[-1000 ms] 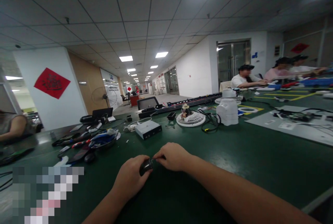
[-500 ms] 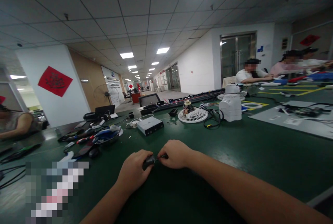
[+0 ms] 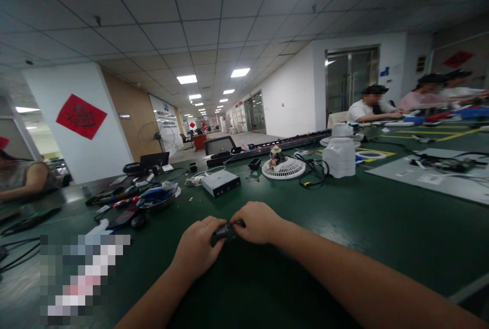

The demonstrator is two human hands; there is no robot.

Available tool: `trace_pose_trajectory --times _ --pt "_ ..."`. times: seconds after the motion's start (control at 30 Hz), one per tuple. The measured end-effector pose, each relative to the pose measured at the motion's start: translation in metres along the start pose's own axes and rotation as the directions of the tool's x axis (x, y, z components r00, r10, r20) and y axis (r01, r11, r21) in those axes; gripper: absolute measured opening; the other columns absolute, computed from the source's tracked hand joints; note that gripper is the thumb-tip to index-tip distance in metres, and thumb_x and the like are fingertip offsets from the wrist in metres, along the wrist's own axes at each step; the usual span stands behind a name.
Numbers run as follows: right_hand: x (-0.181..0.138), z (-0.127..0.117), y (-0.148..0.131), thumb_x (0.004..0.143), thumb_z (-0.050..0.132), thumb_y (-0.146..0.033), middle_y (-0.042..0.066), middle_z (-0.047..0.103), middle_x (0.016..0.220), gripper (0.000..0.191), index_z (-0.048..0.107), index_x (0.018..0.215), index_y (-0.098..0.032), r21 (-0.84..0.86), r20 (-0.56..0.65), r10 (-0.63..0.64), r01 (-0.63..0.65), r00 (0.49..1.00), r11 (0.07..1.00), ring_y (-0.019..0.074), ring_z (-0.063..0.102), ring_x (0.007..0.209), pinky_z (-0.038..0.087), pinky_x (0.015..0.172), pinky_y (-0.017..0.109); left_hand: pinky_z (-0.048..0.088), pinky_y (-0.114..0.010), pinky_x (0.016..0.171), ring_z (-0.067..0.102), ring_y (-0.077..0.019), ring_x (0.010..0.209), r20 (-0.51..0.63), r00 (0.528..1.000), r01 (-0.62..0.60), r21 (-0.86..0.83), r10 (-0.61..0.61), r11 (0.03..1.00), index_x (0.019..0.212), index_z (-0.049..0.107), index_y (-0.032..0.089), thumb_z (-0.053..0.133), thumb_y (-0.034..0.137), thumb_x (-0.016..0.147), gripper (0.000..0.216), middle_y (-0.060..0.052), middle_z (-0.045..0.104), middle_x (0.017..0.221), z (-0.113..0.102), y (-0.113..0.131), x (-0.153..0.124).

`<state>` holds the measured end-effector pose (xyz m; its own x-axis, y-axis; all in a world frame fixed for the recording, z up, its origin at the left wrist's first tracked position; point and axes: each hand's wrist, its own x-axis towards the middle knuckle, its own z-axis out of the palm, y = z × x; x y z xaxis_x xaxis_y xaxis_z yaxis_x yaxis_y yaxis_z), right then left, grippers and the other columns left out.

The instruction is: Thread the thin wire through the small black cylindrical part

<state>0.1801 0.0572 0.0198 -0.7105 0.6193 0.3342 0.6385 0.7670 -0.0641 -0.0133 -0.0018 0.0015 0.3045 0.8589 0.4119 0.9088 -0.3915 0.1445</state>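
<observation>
My left hand (image 3: 197, 245) is closed around a small dark grey cylindrical part (image 3: 220, 232), held just above the green table. Its kind is too small and dim to make out. My right hand (image 3: 259, 222) meets it from the right, thumb and fingers pinched on a slim dark piece (image 3: 240, 223). The two held things are close together at their ends; whether they touch is unclear. Beyond my hands lies a flat silver-and-black box like a disc drive (image 3: 220, 183).
A white round fan grille (image 3: 284, 168) with a motor on it stands behind, beside a black cable (image 3: 314, 176) and a white plastic housing (image 3: 338, 158). At left are a blue-filled bowl (image 3: 158, 196) and tools. A grey board (image 3: 431, 179) carries electronics. People sit at both sides.
My right fingertips have shifted slightly up and left, closer to the grey part. More of that part shows beyond my left fingers. The table things stay put.
</observation>
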Motion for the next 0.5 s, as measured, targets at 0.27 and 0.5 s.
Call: trace_pose_trajectory --times 0.27,0.5 --pt "0.004 0.009 -0.003 0.083 0.053 -0.046 0.009 0.072 0.087 0.033 0.072 0.097 -0.024 0.112 -0.019 0.271 -0.267 0.962 0.957 0.0257 0.066 0.079 0.046 0.065 0.033 0.047 -0.033 0.083 0.063 -0.0211 0.096 -0.014 0.986 0.164 0.007 -0.164 0.986 0.111 0.063 0.024 0.056 0.025 0.083 0.029 -0.003 0.067 0.107 0.001 -0.002 0.001" --pt "0.005 0.012 0.002 0.074 0.07 -0.042 0.003 0.072 0.082 0.023 0.073 0.086 -0.023 0.305 0.184 0.173 -0.224 0.968 0.926 0.018 0.065 0.073 0.044 0.059 0.025 0.047 -0.036 0.086 0.063 -0.0232 0.098 -0.023 0.948 0.316 0.02 -0.316 0.948 0.108 0.064 0.022 0.058 0.032 0.081 0.029 -0.005 0.068 0.107 0.002 -0.006 0.003"
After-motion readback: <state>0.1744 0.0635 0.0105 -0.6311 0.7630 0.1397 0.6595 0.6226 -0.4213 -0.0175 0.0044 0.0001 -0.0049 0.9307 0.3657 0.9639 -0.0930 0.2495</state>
